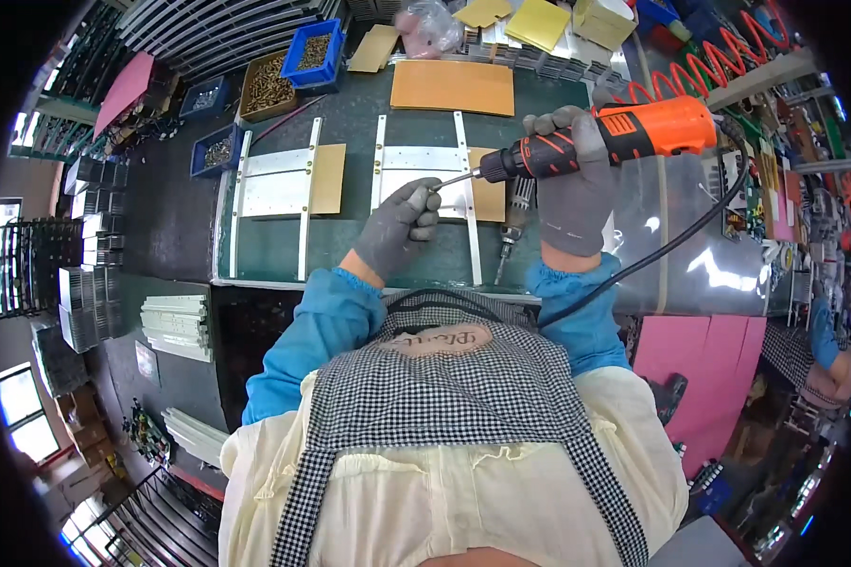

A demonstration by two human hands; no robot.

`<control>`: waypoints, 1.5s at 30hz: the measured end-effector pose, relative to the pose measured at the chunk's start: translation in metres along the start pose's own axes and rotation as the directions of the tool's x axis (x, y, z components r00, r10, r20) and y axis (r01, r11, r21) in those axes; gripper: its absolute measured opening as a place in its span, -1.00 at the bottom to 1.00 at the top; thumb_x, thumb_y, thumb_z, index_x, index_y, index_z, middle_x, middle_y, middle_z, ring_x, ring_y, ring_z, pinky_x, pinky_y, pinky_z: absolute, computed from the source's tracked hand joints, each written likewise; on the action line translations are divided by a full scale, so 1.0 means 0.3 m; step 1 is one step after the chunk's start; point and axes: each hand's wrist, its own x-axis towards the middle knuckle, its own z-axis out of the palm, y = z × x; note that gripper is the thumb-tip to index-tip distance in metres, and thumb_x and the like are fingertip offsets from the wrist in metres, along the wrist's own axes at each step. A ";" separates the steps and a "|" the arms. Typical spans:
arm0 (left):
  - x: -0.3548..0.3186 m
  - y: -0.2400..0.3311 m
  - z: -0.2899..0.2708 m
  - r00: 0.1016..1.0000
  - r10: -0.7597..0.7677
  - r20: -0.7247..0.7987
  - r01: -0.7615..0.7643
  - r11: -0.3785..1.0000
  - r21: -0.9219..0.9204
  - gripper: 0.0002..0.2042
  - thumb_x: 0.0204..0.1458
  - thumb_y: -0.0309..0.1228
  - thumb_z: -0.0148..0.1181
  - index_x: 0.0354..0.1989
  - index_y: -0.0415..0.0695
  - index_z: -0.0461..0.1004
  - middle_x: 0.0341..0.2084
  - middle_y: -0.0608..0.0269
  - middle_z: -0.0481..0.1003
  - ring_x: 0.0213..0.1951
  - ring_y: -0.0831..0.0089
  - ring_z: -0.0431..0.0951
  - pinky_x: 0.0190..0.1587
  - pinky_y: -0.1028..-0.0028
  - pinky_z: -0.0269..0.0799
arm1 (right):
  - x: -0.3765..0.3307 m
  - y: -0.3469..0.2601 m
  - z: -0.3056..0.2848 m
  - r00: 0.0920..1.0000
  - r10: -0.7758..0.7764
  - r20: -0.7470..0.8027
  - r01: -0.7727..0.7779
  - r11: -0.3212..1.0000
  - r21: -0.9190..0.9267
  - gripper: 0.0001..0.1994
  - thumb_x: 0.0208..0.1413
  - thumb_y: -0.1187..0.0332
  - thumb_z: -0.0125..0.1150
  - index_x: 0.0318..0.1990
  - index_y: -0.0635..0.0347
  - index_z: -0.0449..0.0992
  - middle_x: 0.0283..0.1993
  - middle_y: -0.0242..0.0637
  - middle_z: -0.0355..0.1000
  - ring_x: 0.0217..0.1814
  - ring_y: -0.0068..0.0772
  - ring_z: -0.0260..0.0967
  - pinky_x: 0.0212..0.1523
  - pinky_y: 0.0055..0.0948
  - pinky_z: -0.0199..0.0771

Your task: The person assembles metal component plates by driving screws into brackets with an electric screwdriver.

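Observation:
My right hand (575,203), in a grey glove, is wrapped round an orange and black electric screwdriver (648,130) held level, its bit pointing left. At the bit's tip, the gloved fingers of my left hand (395,234) are pinched together; whatever is in them is too small to make out. Under my hands lies a white metal panel (424,159) with two upright rails and small brass-coloured fasteners. Another such panel (274,181) with rails lies to its left. Tan sheets (329,180) show beneath the panels.
A blue bin (312,55) and a cardboard box (260,87) of brass-coloured fasteners stand at the back left, near smaller bins (216,151). An orange-tan sheet (452,87) lies behind. Another tool (509,238) lies near the front edge. A black cable (676,248) loops at right, below a red coiled hose (709,61).

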 end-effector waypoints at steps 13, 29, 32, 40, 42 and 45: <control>0.027 -0.038 0.017 0.961 0.166 -0.222 -0.001 0.804 0.595 -0.64 0.32 -0.23 0.01 0.15 -0.21 0.40 -0.28 0.30 0.52 -0.48 0.73 0.25 -0.46 0.71 0.22 | 0.075 0.022 -0.067 0.983 -0.041 -0.182 0.048 0.998 0.038 -0.48 0.06 0.45 0.27 0.15 0.29 0.18 -0.32 -0.18 0.47 -0.29 -0.31 0.51 -0.18 -0.34 0.55; 0.127 -0.218 -0.004 0.905 -0.316 -0.286 0.426 0.685 0.591 -0.68 0.27 -0.15 0.07 -0.06 -0.17 0.47 -0.41 0.40 0.47 -0.50 0.66 0.24 -0.48 0.64 0.21 | 0.126 0.154 -0.007 0.973 -0.209 -0.099 0.164 0.926 -0.339 -0.80 -0.01 0.50 0.35 -0.26 0.22 0.44 -0.44 -0.44 0.44 -0.43 -0.62 0.36 -0.30 -0.57 0.43; 0.121 -0.223 -0.019 0.922 -0.299 -0.246 0.385 0.637 0.668 -0.69 0.28 -0.18 0.05 -0.02 -0.17 0.45 -0.38 0.36 0.51 -0.50 0.67 0.26 -0.50 0.64 0.22 | 0.129 0.137 -0.017 0.991 -0.117 -0.065 0.085 0.926 -0.369 -0.74 -0.01 0.52 0.34 -0.17 0.24 0.42 -0.40 -0.42 0.45 -0.40 -0.62 0.37 -0.28 -0.57 0.44; 0.103 -0.218 -0.014 0.928 -0.319 -0.194 0.370 0.717 0.591 -0.68 0.29 -0.25 0.03 0.10 -0.15 0.39 -0.35 0.31 0.53 -0.53 0.69 0.26 -0.56 0.65 0.19 | 0.131 0.152 -0.052 0.985 -0.171 -0.015 0.150 0.900 -0.409 -0.61 -0.01 0.51 0.34 -0.02 0.27 0.36 -0.37 -0.42 0.47 -0.39 -0.63 0.38 -0.26 -0.58 0.44; 0.098 -0.218 -0.011 0.931 -0.312 -0.190 0.363 0.734 0.574 -0.68 0.29 -0.26 0.03 0.11 -0.15 0.39 -0.35 0.31 0.53 -0.53 0.68 0.26 -0.56 0.65 0.18 | 0.129 0.156 -0.048 0.982 -0.187 -0.004 0.167 0.887 -0.430 -0.61 -0.01 0.51 0.35 -0.01 0.26 0.36 -0.37 -0.43 0.46 -0.40 -0.63 0.38 -0.29 -0.57 0.44; 0.098 -0.215 -0.012 0.929 -0.318 -0.190 0.368 0.745 0.556 -0.68 0.28 -0.27 0.03 0.12 -0.15 0.38 -0.34 0.33 0.52 -0.51 0.67 0.27 -0.55 0.66 0.17 | 0.122 0.152 -0.032 0.987 -0.161 -0.006 0.142 0.885 -0.443 -0.62 -0.02 0.49 0.37 -0.04 0.24 0.37 -0.37 -0.43 0.46 -0.42 -0.62 0.38 -0.35 -0.56 0.45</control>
